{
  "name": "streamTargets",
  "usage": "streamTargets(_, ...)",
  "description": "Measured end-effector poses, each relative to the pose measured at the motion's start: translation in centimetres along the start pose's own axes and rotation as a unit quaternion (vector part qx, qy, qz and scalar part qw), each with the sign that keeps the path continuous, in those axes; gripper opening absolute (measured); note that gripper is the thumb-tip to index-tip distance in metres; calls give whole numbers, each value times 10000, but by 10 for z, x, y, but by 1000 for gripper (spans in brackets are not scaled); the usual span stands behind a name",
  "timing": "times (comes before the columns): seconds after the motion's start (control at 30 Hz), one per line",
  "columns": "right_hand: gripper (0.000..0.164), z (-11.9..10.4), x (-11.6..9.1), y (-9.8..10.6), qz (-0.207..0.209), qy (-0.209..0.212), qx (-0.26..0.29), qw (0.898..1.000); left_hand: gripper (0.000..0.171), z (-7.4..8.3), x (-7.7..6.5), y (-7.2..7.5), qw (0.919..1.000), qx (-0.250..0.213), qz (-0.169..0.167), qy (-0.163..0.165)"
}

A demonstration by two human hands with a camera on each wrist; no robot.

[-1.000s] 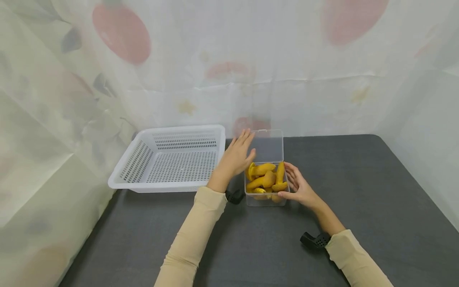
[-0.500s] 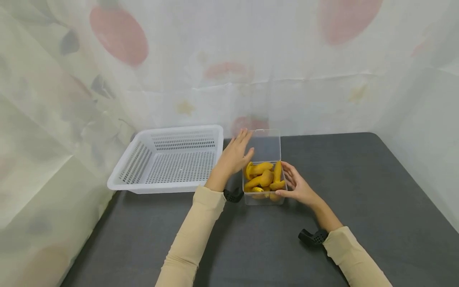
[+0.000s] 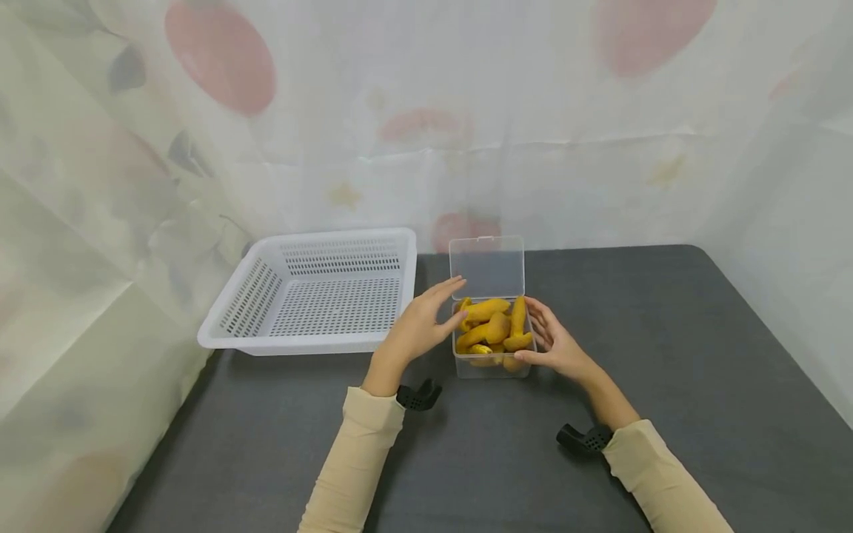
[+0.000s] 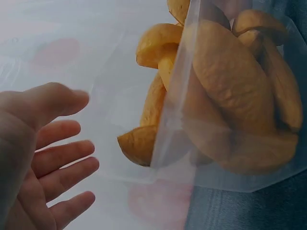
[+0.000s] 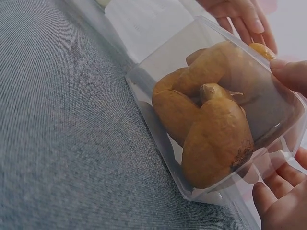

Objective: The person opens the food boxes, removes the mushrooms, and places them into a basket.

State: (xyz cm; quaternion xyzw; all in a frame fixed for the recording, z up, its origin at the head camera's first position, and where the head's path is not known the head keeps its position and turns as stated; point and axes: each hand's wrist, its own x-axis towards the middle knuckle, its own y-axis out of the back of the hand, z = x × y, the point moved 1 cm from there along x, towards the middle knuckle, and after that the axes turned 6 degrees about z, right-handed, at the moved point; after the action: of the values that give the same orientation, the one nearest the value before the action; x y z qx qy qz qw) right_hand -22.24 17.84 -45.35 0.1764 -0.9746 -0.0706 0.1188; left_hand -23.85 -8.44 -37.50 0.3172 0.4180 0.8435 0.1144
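A clear plastic box (image 3: 493, 368) full of yellow mushrooms (image 3: 497, 328) stands on the table, its see-through lid (image 3: 489, 268) tipped up at the back. My right hand (image 3: 558, 349) holds the box's right side. In the right wrist view its thumb (image 5: 290, 75) lies at the rim and its fingers (image 5: 283, 191) by the wall. My left hand (image 3: 415, 326) hovers at the box's left side, thumb and fingers spread, with nothing in it. The left wrist view shows that hand's fingers (image 4: 62, 154) apart from the mushrooms (image 4: 158, 45), some of which rise above the rim.
To the left of the box, a white perforated plastic basket (image 3: 306, 345) rests on the dark grey table (image 3: 666, 370). Behind runs a pale printed curtain (image 3: 566, 111), and another hangs along the left side (image 3: 80, 296).
My left hand has come away from the raised lid, moving down and left towards the near side. The lid stays up by itself. The right hand keeps its hold on the box.
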Motion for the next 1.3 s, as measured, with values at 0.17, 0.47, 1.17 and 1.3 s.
streamTargets(0.17, 95, 2, -1, 0, 7, -11, -65, 10000, 59, -4, -4, -4, 9998, -179, -20, -104)
streamTargets(0.47, 94, 2, 0, -2, -36, -5, -103, 9999, 64, -6, -8, -11, 9985, -415, -367, -17)
streamTargets(1.17, 95, 0, 0, -2, 52, -29, 75, 10000, 57, -4, -3, -14, 9989, -207, -394, 113)
streamTargets(1.3, 95, 1, 0, -2, 39, -42, 45, 10000, 55, -3, -3, -13, 9996, -233, -158, -67)
